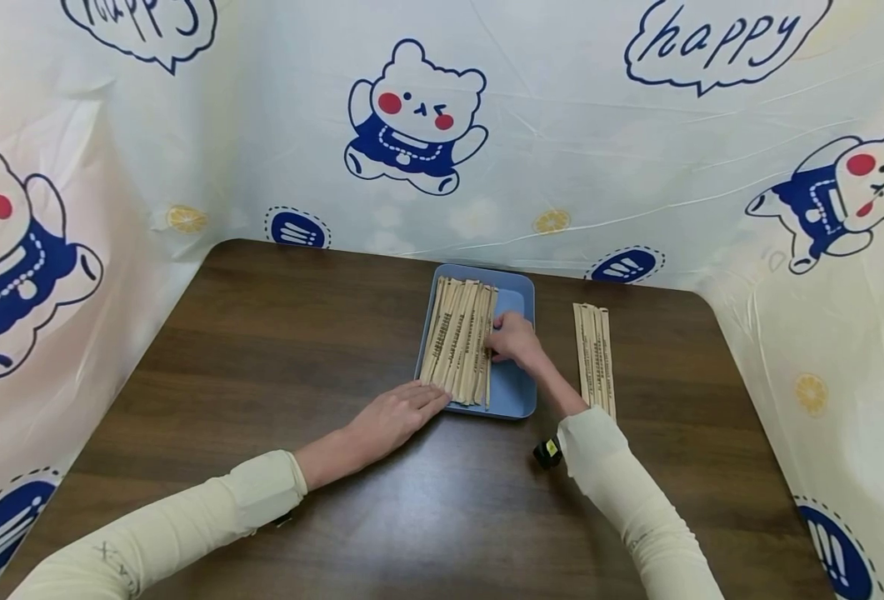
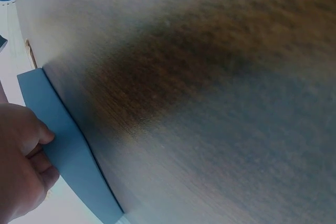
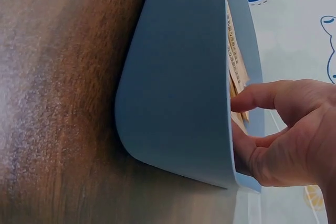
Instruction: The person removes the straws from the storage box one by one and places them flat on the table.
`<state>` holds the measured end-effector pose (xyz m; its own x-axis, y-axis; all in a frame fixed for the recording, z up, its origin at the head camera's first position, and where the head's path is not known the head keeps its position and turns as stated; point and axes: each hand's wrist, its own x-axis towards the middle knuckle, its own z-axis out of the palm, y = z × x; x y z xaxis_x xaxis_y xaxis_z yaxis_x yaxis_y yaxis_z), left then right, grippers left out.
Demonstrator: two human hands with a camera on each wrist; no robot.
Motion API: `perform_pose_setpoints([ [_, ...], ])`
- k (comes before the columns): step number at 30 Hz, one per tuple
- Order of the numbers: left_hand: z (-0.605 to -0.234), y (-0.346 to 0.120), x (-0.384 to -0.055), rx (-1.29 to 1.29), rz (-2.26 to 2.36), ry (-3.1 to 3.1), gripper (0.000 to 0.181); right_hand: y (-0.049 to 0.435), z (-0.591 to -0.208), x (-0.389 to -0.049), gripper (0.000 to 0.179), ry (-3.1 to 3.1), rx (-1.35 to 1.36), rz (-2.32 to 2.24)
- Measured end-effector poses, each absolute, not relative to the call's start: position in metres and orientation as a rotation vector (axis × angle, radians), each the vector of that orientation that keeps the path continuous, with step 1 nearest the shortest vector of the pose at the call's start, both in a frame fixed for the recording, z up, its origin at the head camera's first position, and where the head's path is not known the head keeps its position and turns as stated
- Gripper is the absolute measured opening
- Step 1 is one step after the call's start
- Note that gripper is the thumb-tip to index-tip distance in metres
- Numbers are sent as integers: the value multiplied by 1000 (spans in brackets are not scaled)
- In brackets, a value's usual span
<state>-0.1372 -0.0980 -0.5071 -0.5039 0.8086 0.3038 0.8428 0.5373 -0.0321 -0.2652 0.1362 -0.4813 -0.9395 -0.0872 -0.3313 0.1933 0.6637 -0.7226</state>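
Paper-wrapped chopsticks (image 1: pixel 456 337) with dark printing lie side by side, lengthwise, in the left part of a blue tray (image 1: pixel 515 392). My left hand (image 1: pixel 391 421) holds the tray's near left corner, its fingers over the rim and close to the chopstick ends. In the left wrist view, fingertips curl against the outer tray wall (image 2: pixel 68 145). Reaching into the tray, my right hand (image 1: pixel 515 339) has thumb and forefinger at the rightmost wrapped chopsticks. The right wrist view shows the forefinger (image 3: pixel 257 97) against a wrapper; the tray wall partly hides the fingertips.
Another row of wrapped chopsticks (image 1: pixel 595 350) lies on the brown table (image 1: pixel 299 333) to the right of the tray, partly behind my right forearm. A small black device (image 1: pixel 547 452) sits by the right cuff. Printed sheeting (image 1: pixel 262 125) hangs around the table.
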Motion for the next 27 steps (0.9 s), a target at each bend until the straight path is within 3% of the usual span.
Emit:
perform_pose_setpoints([
  [5,-507,-98,-137,-1378,-177,-2491,43,138,-482,-263,23,2532,107,-1193],
  [11,-505,-98,-137,-1380,-163,-2499,44,143,-480,-260,33,2490,124,-1253],
  [15,-504,-98,-137,-1384,-171,-2510,44,147,-476,-259,20,2451,154,-1301],
  [20,-501,-97,-136,-1390,-172,-2505,43,152,-469,-257,37,2408,185,-1342],
  [27,-501,-96,-137,-1390,-162,-2486,43,167,-454,-252,45,2378,198,-1390],
])
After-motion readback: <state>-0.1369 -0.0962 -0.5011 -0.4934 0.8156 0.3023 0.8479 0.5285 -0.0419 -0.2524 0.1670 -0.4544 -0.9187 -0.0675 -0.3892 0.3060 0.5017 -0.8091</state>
